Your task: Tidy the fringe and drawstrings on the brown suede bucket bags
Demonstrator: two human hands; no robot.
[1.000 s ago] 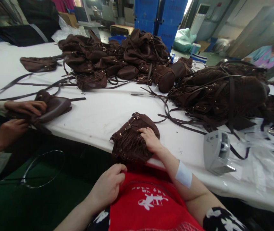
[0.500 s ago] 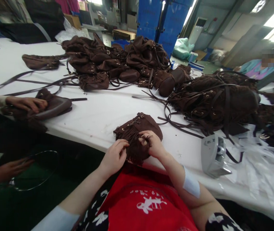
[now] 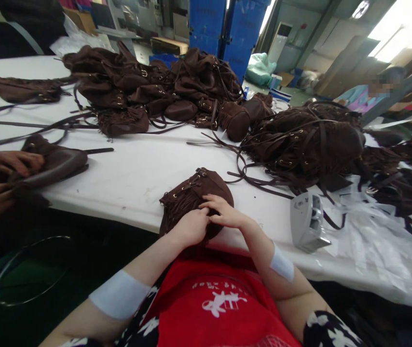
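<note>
A brown suede fringed bag (image 3: 187, 195) lies at the near edge of the white table (image 3: 137, 168), partly hanging over it. My left hand (image 3: 191, 226) rests curled on the bag's lower fringe, fingers closed against it. My right hand (image 3: 222, 212) lies on top of the bag beside the left, fingers bent and touching the fringe. Both hands meet over the bag's near side. I cannot see anything small between the fingers.
Heaps of the same brown bags (image 3: 162, 91) and straps (image 3: 300, 144) fill the far and right table. A grey tape dispenser (image 3: 305, 221) stands right of my bag, by white paper (image 3: 372, 241). At left, another person's hands (image 3: 6, 164) hold a brown bag (image 3: 54, 161).
My left hand rose from my lap onto the bag's fringe and met the right hand there. The view shifted slightly right; the other person's lower hand came back up to their bag.
</note>
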